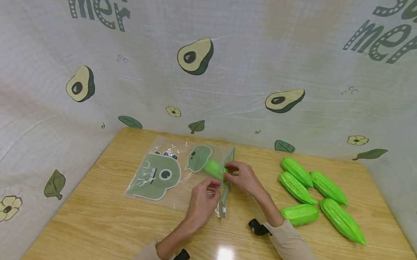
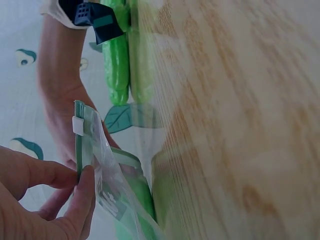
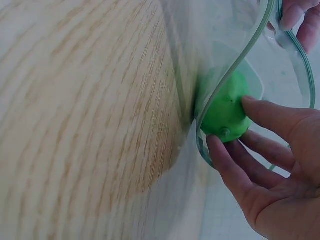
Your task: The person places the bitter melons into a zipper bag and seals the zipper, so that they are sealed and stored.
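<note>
A clear zip bag (image 1: 185, 191) with a green monster print lies on the table, its mouth with the green slider strip facing right. My left hand (image 1: 204, 199) pinches the near side of that mouth between thumb and fingers, close to the white slider (image 2: 78, 125). At the opening my right hand (image 1: 241, 176) holds the end of a bright green, bumpy cucumber (image 3: 225, 112) with thumb and fingertips. Most of this cucumber is inside the bag and shows through the plastic. In the right wrist view the mouth gapes around it.
Several more green cucumbers (image 1: 342, 221) lie loosely grouped on the right of the wooden table (image 1: 112, 228), some beside the right forearm. A pale cloth (image 1: 234, 79) printed with avocados and leaves hangs behind and at the sides. Each wrist wears a small black camera (image 1: 258, 227).
</note>
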A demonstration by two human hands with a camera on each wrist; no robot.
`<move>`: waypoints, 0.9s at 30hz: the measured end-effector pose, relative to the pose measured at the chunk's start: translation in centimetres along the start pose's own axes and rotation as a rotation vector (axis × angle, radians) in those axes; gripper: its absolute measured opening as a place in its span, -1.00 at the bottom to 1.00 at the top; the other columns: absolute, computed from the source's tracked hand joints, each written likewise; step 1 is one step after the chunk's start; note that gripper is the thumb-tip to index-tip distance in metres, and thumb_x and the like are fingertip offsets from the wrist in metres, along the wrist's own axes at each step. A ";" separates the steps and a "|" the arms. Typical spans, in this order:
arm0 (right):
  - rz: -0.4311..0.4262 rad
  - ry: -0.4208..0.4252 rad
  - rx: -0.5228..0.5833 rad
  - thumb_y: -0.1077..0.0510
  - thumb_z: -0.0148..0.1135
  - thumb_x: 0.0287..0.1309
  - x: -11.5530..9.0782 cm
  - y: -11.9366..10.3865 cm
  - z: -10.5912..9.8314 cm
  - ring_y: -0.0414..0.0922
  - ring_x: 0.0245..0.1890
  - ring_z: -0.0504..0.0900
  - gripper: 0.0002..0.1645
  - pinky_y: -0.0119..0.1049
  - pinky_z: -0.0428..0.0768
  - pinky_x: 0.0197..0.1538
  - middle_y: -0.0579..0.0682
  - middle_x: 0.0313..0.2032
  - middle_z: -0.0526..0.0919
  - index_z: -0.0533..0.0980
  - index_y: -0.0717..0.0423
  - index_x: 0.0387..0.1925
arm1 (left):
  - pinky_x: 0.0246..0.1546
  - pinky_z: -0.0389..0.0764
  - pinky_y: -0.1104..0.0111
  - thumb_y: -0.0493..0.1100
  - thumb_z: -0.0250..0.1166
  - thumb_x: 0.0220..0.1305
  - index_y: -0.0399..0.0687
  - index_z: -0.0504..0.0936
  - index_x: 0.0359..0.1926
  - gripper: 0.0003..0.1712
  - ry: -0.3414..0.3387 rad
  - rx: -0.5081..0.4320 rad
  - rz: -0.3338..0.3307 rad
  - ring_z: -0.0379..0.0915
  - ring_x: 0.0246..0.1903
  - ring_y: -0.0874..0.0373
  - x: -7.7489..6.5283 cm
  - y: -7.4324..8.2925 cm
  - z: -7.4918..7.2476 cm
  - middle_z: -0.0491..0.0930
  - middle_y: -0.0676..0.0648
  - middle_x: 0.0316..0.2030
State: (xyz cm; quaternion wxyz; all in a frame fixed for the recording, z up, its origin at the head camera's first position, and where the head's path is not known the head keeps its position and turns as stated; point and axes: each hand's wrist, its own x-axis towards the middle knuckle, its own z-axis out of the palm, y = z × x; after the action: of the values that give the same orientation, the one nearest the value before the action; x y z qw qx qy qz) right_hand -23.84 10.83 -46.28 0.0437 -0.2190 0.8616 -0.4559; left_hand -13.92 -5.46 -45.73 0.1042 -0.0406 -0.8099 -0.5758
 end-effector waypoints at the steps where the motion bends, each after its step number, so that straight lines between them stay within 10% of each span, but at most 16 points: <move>1: 0.001 -0.002 -0.001 0.30 0.37 0.27 0.1 0.0 0.0 0.17 -0.01 0.69 -0.65 0.01 0.68 0.10 0.28 -0.04 0.71 0.60 0.41 0.04 | -0.24 0.72 0.41 -0.56 0.26 0.17 -0.36 0.68 -0.13 -0.75 0.001 0.001 0.002 0.68 -0.23 -0.03 0.0 0.0 0.0 0.70 -0.22 -0.23; 27: -0.036 -0.055 0.005 0.33 0.35 0.28 1.1 -0.2 0.6 0.11 -0.08 0.71 -0.68 -0.08 0.72 0.04 0.25 -0.10 0.74 0.62 0.41 0.04 | -0.25 0.72 0.43 -0.57 0.24 0.17 -0.35 0.69 -0.15 -0.75 -0.002 -0.002 0.013 0.68 -0.25 -0.02 -0.1 -0.1 0.1 0.71 -0.22 -0.24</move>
State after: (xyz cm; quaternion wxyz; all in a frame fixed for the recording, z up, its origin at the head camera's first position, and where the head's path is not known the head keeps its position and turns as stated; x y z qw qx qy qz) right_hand -24.64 9.79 -46.28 0.0597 -0.2469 0.8548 -0.4525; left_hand -13.88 -5.40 -45.84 0.1070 -0.0464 -0.8093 -0.5757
